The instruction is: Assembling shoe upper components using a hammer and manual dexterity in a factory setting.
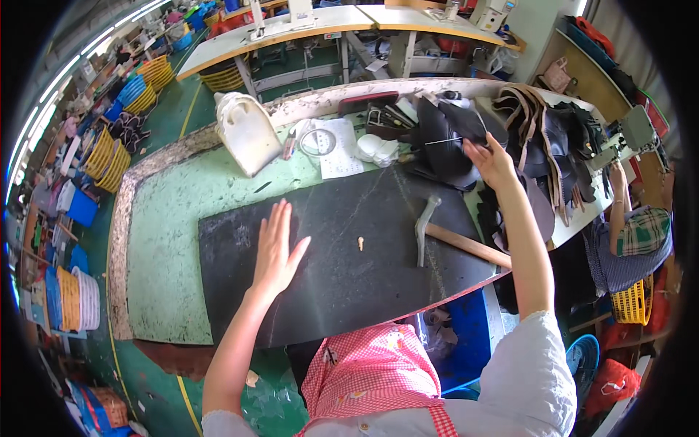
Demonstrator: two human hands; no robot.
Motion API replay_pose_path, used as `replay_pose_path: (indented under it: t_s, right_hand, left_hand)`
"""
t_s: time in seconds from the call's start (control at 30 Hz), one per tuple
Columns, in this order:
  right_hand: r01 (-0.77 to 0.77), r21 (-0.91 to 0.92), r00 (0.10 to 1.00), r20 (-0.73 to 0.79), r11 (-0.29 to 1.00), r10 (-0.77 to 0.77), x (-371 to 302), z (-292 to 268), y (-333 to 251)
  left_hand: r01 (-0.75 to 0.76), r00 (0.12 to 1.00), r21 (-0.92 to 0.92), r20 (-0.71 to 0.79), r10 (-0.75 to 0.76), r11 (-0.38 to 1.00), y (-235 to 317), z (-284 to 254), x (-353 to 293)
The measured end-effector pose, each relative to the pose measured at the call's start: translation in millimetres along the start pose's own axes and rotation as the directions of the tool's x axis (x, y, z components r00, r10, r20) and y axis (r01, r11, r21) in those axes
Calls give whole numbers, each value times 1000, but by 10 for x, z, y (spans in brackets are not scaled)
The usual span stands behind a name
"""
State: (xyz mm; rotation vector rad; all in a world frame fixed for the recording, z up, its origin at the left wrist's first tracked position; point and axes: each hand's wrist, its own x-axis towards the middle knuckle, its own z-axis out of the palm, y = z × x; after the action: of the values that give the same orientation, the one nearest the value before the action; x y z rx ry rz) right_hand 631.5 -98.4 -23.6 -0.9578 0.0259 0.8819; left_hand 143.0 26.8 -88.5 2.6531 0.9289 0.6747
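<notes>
My left hand (pixel 273 251) is over the black mat (pixel 328 291), fingers stretched and thumb apart, holding nothing. At the far right of the mat my right hand (pixel 494 164) reaches to a bundle of black leather-like pieces (pixel 445 156) with a thin pale band around it. Its thumb and fingers are apart at the bundle's right edge; whether they press on the band is too small to tell. A hammer (pixel 466 244) with a wooden handle and curved metal head lies on the mat below that hand. Between my hands sits a small beige piece (pixel 360 243).
Behind the mat are a white plastic scoop-like container (pixel 247 135), a tape roll (pixel 318 142), a written sheet (pixel 338 156) and white pieces (pixel 376 148). Brown and black strips (pixel 535 131) hang at the right. Beyond them, another person's arm (pixel 619 197) is at a machine.
</notes>
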Motion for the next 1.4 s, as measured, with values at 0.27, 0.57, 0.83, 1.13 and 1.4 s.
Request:
replay_pose_path:
  t_s: [0.27, 0.57, 0.83, 1.13, 1.4]
  right_hand:
    - [519, -677, 806, 591, 522, -34, -922, 455, 606]
    - [739, -629, 578, 776, 241, 253, -780, 1306, 1747]
    - [853, -361, 392, 920, -376, 5, 212, 2066, 2627]
    - [796, -539, 569, 821, -276, 40, 654, 2378, 2373]
    - [926, -361, 367, 929, -113, 36, 416, 2723, 2708]
  left_hand:
    - [-429, 851, -231, 222, 476, 873, 1272, 287, -63]
    - [-236, 967, -175, 58, 249, 956, 162, -323, -334]
    - [53, 988, 273, 127, -90, 961, -492, -476, -21]
    - [-282, 928, -426, 106, 357, 860, -504, -514, -140]
    - [222, 853, -794, -124, -507, 566, -1565, -677, 1205]
